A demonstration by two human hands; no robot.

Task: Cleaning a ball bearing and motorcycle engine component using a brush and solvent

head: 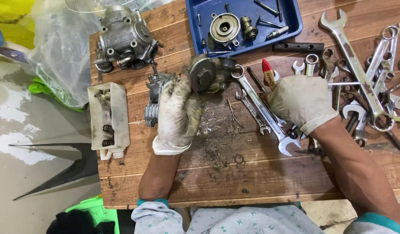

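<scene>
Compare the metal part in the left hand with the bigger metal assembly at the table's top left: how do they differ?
The part in the left hand, a round-capped metal part, is lifted off the wooden table; the large assembly rests on it, untouched. The held part is smaller, with one big hex cap; the assembly is bulkier, with several round bosses and bolts. Both are grey, grimy cast metal.

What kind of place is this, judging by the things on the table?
Probably a small repair workshop for engines. A wooden bench carries many spanners, a blue tray of small metal parts, and a dirty engine part held in the gloved left hand.
</scene>
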